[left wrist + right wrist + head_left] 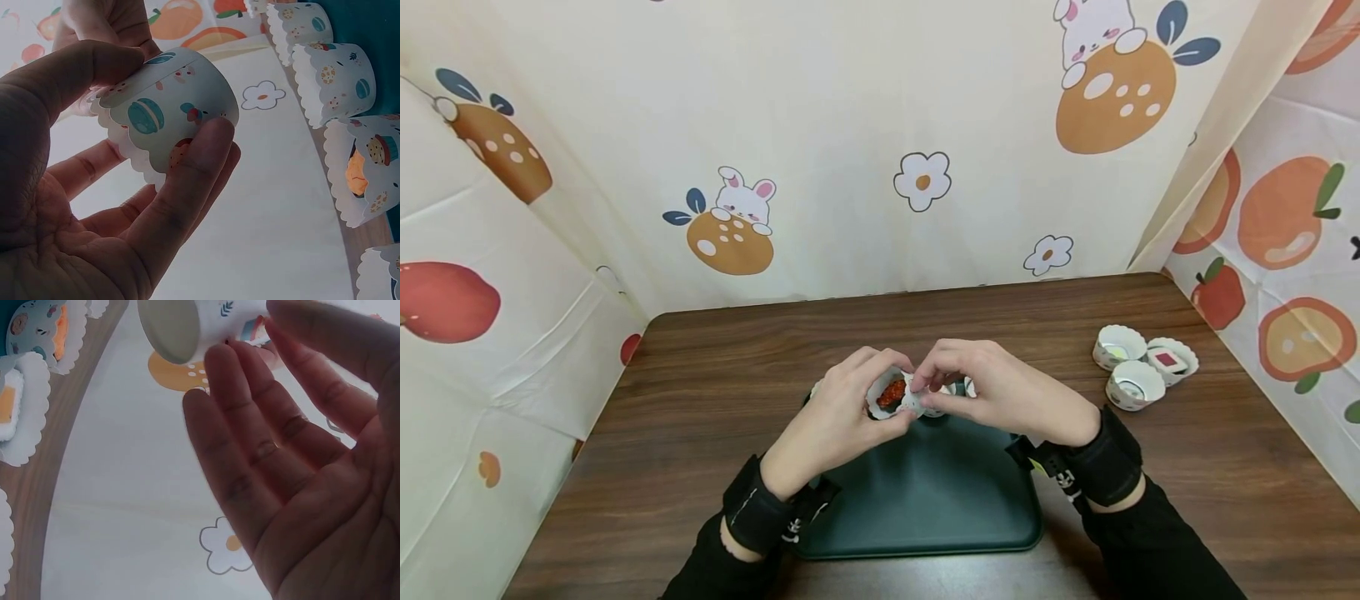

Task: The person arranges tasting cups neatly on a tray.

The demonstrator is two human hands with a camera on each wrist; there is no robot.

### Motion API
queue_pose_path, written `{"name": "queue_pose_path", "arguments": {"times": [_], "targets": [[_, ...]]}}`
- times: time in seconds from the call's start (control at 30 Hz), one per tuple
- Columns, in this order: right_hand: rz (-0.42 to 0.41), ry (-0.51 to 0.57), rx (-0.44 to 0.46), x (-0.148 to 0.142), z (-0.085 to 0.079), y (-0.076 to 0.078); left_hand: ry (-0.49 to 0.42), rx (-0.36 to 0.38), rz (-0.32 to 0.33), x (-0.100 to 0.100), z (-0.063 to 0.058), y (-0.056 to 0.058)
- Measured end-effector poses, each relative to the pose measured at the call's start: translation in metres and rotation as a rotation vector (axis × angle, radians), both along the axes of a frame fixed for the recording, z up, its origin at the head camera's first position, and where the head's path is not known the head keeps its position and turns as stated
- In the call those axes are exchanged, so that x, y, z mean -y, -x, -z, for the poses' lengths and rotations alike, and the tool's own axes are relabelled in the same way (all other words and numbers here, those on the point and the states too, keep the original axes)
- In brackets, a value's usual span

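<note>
My left hand [838,417] grips a white paper baking cup [209,87] with a scalloped rim and printed macarons, held up above the far part of the green tray [940,500]. Inside the cup lies a small dark red, bumpy piece [892,393]; what it is I cannot tell. My right hand [1000,387] pinches the near-right edge of the same cup between thumb and forefinger. Its other fingers [237,450] stretch out beside the cup in the right wrist view. The cup's pale base faces the right wrist camera.
More printed cups [337,81] stand along the tray's far side, partly behind my hands; one holds an orange piece [356,172]. Three cups [1135,385] cluster at the table's right, one with a red-and-white piece [1167,360]. Patterned cloth [842,167] hangs behind the wooden table [700,433].
</note>
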State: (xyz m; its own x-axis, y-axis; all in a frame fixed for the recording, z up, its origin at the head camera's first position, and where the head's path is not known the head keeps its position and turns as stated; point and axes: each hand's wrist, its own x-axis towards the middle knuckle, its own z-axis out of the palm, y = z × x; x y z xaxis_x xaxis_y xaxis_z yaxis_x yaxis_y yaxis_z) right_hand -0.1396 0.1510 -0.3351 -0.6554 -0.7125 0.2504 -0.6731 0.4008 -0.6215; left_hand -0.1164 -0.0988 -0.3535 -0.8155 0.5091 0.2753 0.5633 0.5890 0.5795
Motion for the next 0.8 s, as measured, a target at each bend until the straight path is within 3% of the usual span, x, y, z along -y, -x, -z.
{"name": "queue_pose_path", "arguments": {"times": [0.4,0.6,0.8], "targets": [[0.069,-0.019,0.013,-0.017,-0.011,0.000,0.060,0.008,-0.007,0.001,-0.001,0.000],[0.096,-0.008,-0.033,-0.027,-0.014,0.003,0.115,0.035,0.016,-0.001,0.000,-0.001],[0.106,-0.009,-0.023,-0.032,-0.016,0.005,0.119,0.030,0.047,-0.003,0.003,-0.002]]}}
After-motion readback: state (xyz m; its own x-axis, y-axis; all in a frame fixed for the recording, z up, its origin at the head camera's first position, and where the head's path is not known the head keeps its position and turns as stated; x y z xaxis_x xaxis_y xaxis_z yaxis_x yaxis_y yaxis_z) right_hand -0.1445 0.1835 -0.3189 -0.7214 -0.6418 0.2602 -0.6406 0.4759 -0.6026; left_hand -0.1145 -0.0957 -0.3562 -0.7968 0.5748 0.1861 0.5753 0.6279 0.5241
